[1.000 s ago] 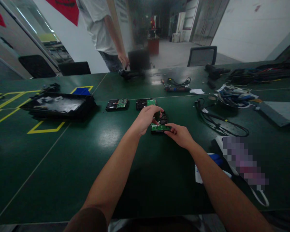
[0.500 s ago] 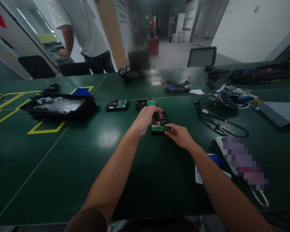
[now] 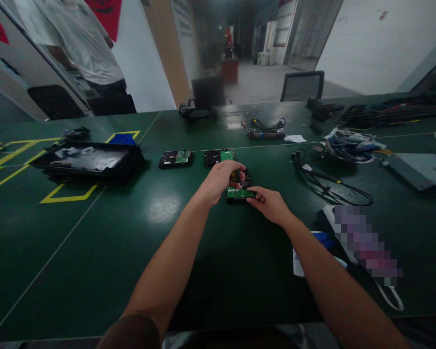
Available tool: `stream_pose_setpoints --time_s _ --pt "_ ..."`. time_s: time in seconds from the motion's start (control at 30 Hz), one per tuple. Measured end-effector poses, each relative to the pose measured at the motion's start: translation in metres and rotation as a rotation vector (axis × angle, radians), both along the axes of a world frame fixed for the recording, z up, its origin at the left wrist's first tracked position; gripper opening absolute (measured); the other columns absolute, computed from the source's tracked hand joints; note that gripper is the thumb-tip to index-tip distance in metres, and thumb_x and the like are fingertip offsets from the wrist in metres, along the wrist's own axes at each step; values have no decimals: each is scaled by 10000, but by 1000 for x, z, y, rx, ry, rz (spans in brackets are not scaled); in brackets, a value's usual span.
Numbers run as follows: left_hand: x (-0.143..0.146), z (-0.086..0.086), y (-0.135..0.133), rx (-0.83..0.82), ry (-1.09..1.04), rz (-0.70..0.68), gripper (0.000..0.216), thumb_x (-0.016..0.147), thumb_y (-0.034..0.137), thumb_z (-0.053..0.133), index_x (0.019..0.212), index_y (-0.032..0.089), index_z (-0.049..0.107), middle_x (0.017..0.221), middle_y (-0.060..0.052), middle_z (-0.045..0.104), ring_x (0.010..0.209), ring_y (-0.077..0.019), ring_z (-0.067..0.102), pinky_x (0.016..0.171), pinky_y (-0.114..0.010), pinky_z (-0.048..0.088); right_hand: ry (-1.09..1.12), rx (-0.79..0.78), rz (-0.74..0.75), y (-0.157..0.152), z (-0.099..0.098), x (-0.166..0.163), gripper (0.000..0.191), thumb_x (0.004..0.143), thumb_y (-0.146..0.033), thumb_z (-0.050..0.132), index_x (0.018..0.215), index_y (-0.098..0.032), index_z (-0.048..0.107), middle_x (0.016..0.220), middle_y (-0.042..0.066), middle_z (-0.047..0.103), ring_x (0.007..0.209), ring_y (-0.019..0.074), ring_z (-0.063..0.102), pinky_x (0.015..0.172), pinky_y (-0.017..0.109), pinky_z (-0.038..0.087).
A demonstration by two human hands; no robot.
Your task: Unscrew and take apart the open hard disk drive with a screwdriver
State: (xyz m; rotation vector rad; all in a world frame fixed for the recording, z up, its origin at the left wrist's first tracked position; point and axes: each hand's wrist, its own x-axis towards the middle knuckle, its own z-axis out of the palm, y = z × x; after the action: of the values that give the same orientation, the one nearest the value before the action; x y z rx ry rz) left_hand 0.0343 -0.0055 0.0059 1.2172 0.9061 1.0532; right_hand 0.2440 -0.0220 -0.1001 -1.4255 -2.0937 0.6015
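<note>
A hard drive [image 3: 240, 193] lies on the green table with its green circuit board facing up. My right hand [image 3: 271, 203] grips the drive's right edge between thumb and fingers. Over its left and upper part, my left hand [image 3: 223, 178] is curled, with the fingers closed round something small, dark and yellowish that I cannot make out. That hand hides part of the drive. Just beyond it sits a second hard drive [image 3: 212, 157], and farther left a third hard drive [image 3: 175, 158], both board side up.
Stacked black trays [image 3: 94, 167] stand at the left. Black cables [image 3: 327, 182], a bundle of cables [image 3: 352, 145] and a grey metal box [image 3: 421, 169] lie at the right. Nearer me is a white-edged item [image 3: 343, 235], partly blurred out. Another person [image 3: 83, 48] stands beyond the table.
Both my hands and the drive stay nearly in place; the thing in my left hand now shows more yellow. The person across the table has moved left.
</note>
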Motion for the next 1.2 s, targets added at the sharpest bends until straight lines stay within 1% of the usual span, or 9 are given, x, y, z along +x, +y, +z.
stream_pose_setpoints --time_s 0.13,0.27,0.37,0.53,0.63,0.87,0.93,1.07,1.2 --pt "1 -2 0 -50 -44 25 179 855 325 586 897 157 631 821 -82 660 789 -193 643 651 -313 553 -3 5 2 0 0 0 403 923 -398 666 1307 -276 661 856 15 669 702 156 598 649 290 463" --pt "1 -2 1 71 83 39 204 851 302 550 784 155 675 880 -86 651 833 -185 615 606 -255 507 2 -2 10 0 -2 1 408 929 -407 656 1319 -286 652 859 12 668 705 157 600 646 291 463" --pt "0 0 1 118 136 52 237 858 312 539 778 162 704 919 -86 656 856 -184 607 591 -239 494 10 -3 2 -1 -2 0 405 928 -410 655 1315 -290 654 862 12 672 702 158 602 643 292 468" --pt "1 3 -2 22 54 35 192 869 335 586 903 161 660 851 -84 660 832 -196 639 608 -273 534 2 -10 -1 0 0 0 402 920 -404 666 1303 -285 659 871 15 678 709 160 609 646 289 475" --pt "3 2 -3 -25 -14 45 155 860 322 601 892 171 616 848 -78 670 848 -200 658 662 -302 562 -1 -4 8 0 0 0 406 915 -401 674 1303 -283 659 865 15 676 718 161 610 654 287 477" --pt "1 2 -2 152 143 74 236 859 309 546 792 160 717 963 -91 677 902 -189 614 617 -240 498 10 0 4 -1 -2 0 402 928 -410 652 1313 -292 651 875 11 675 715 158 606 661 294 476" --pt "0 2 -2 126 118 40 241 870 320 546 837 158 721 936 -93 677 878 -191 619 606 -248 502 4 -3 -1 -1 0 0 395 927 -404 654 1304 -289 656 867 11 672 710 157 602 653 291 471" --pt "2 1 -2 -17 -2 -7 207 870 351 583 925 166 659 843 -82 675 809 -194 647 588 -267 518 -4 2 -5 -1 2 -1 400 912 -389 675 1296 -276 663 851 11 669 699 157 599 649 289 471" --pt "2 0 -2 -5 -11 34 158 852 321 590 856 170 634 854 -74 660 832 -189 643 610 -269 529 4 -3 -1 -1 1 -1 404 911 -391 676 1300 -280 661 839 11 673 702 163 607 650 292 479"
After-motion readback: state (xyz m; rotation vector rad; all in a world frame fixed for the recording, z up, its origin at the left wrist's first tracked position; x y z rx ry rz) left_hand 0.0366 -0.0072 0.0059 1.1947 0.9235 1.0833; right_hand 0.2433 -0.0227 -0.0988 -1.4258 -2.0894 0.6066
